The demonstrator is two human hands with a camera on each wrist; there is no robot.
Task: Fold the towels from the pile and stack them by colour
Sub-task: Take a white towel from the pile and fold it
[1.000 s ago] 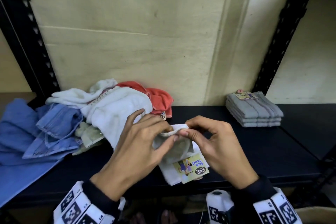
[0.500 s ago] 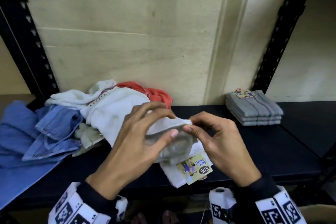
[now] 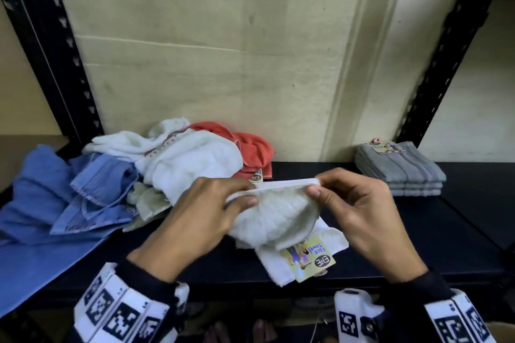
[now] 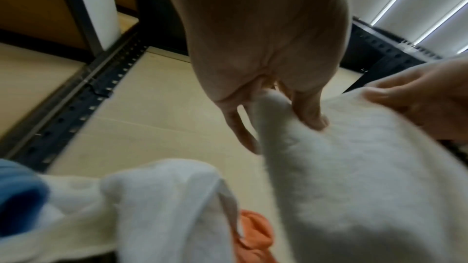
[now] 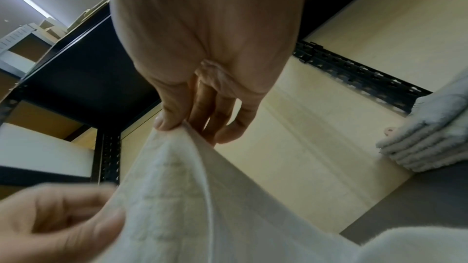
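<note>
A small white towel (image 3: 276, 211) with a yellow "Face Towel" label (image 3: 309, 257) hangs between both hands above the black shelf (image 3: 434, 234). My left hand (image 3: 239, 198) pinches its top edge on the left; in the left wrist view the thumb and fingers of that left hand (image 4: 283, 115) clamp the white towel (image 4: 341, 177). My right hand (image 3: 317, 186) pinches the other end, and in the right wrist view this right hand (image 5: 185, 127) grips the white towel (image 5: 182, 187). The unfolded pile (image 3: 178, 167) of white, blue and red towels lies at left. A folded grey stack (image 3: 401, 172) sits at the back right.
Black slotted uprights (image 3: 53, 58) frame the bay, with a pale wooden back panel (image 3: 223, 50) behind. A blue cloth (image 3: 33, 220) spills over the shelf's left front edge. Bare black shelf lies between the pile and the grey stack.
My hands have drawn apart along the white towel's top edge, stretching it out wider. The towel's lower part with the label still hangs below.
</note>
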